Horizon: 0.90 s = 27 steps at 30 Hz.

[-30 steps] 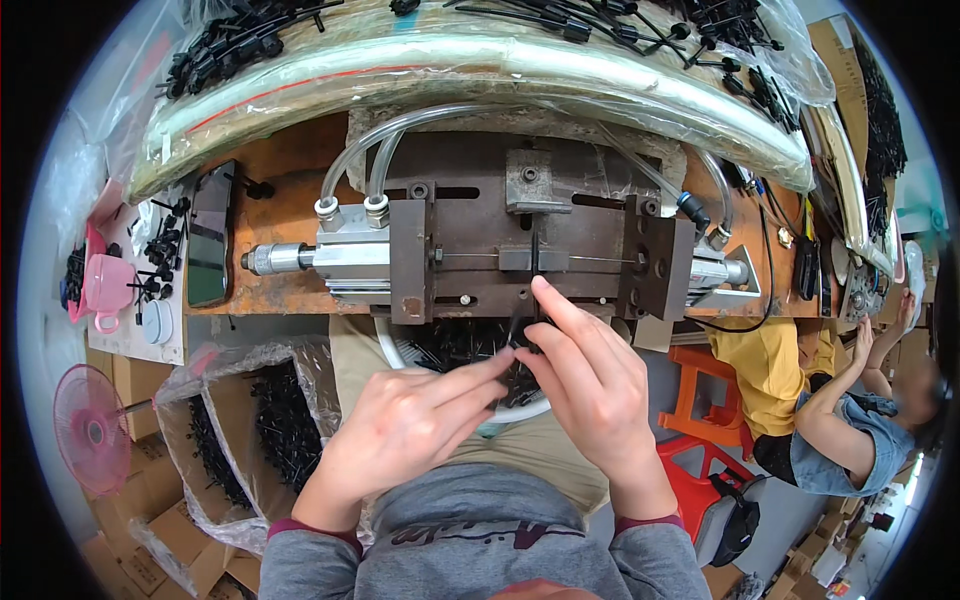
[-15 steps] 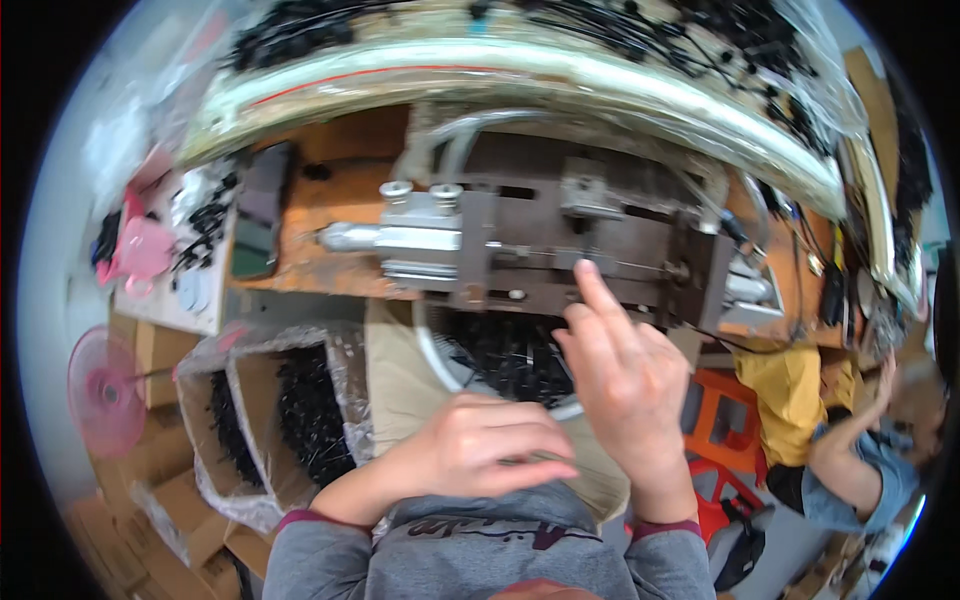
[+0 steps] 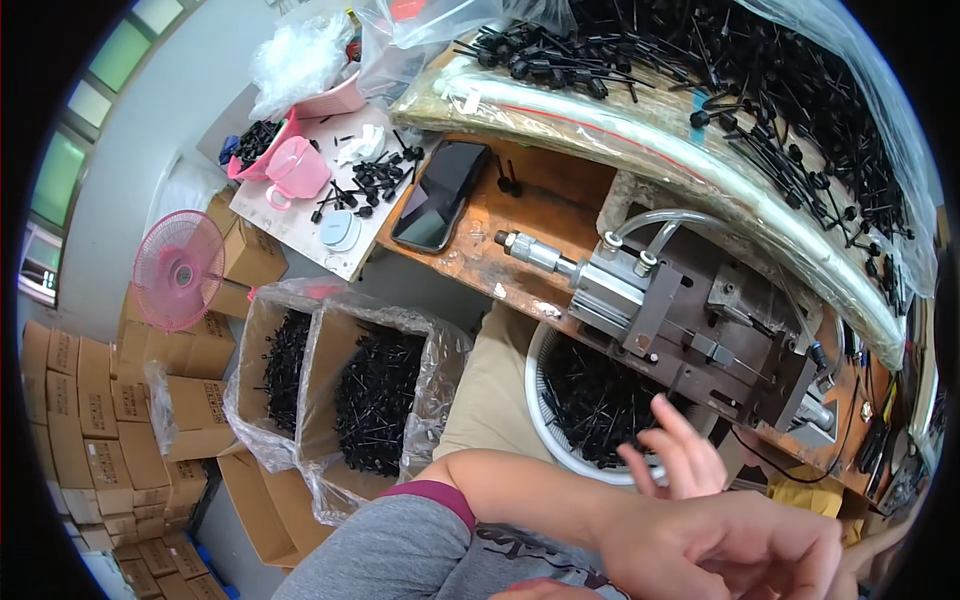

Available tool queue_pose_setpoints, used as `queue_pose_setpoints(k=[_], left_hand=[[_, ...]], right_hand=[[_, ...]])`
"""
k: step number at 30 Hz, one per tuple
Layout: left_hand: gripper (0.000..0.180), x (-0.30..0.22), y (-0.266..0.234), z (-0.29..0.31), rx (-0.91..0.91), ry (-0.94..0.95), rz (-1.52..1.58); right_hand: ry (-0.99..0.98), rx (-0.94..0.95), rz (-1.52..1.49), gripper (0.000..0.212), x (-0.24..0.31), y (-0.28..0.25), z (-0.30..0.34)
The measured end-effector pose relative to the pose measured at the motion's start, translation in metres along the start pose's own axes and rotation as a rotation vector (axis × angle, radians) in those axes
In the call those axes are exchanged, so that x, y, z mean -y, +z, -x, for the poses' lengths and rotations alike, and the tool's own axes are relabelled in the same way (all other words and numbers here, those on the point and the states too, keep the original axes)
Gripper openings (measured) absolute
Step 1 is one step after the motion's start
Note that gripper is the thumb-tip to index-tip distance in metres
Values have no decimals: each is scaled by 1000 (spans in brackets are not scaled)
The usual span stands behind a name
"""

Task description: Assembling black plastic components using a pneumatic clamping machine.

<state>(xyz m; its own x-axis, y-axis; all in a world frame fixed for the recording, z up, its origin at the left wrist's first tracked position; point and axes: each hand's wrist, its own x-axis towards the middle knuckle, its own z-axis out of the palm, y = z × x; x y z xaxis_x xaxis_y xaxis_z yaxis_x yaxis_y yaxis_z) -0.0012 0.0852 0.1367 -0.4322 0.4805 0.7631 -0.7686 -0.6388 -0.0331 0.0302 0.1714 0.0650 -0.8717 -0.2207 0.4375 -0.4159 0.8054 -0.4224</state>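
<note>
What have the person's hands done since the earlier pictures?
The right hand has drawn back from the metal machine, where its finger was at the middle block. The left hand has swung across to the person's right. The view has turned, so everything looks tilted. I can't tell whether anything was picked up or let go. The phone, pink fan and boxes of black parts stayed put.

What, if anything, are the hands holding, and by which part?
Nothing shows in the right hand; whether the curled left hand holds anything, and by which part, cannot be told.
</note>
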Motion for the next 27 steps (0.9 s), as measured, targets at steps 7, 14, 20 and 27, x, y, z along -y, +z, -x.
queue_pose_setpoints(k=[7,14,20,27], left_hand=[[49,54,-26,-20,274,347,197],[48,27,-5,-10,139,144,195],[58,41,-13,-11,210,214,139],[78,53,-16,33,181,-16,451]], right_hand=[[-35,191,-227,28,-6,36,33],[86,228,-178,31,-24,79,53],[163,203,-39,41,-43,101,69],[270,67,-9,40,-35,94,93]])
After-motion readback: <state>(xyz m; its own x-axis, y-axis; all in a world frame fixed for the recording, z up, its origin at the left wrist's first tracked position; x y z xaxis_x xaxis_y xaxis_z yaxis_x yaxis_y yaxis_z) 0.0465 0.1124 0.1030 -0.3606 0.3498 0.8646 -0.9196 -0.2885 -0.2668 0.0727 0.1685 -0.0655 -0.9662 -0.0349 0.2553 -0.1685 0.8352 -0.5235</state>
